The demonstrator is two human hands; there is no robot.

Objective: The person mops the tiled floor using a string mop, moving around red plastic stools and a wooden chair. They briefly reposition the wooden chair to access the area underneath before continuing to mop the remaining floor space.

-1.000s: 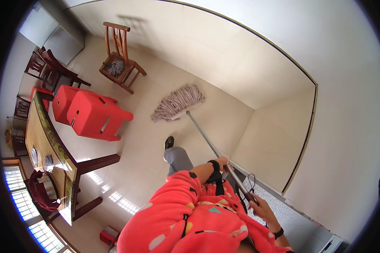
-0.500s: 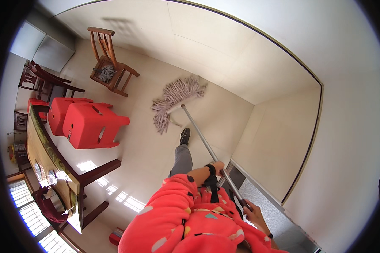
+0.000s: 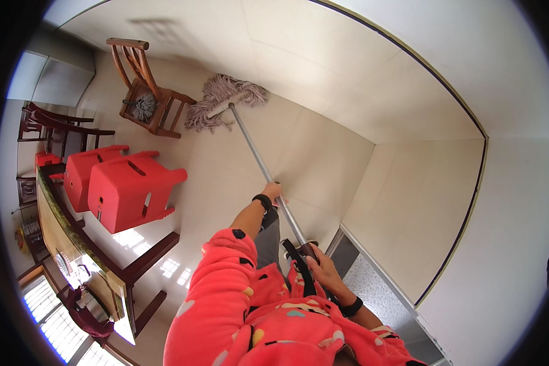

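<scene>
A wide string mop with greyish-mauve strands lies on the floor along the base of the far wall. One end of its strands reaches the legs of a wooden chair; whether they touch, I cannot tell. My left hand is closed around the metal handle partway down, with the arm stretched forward. Nearer my body, my right hand grips the dark upper end of the same handle. A small grey brush-like bundle rests on the chair seat.
Red plastic stools stand at the left beside a table with dark wooden legs. Darker chairs are farther left. A wall panel rises at the right, near a doorway with a patterned floor.
The mop head has slid away from me and to the left, up to the wall and chair. Both hands have moved forward and left with the handle.
</scene>
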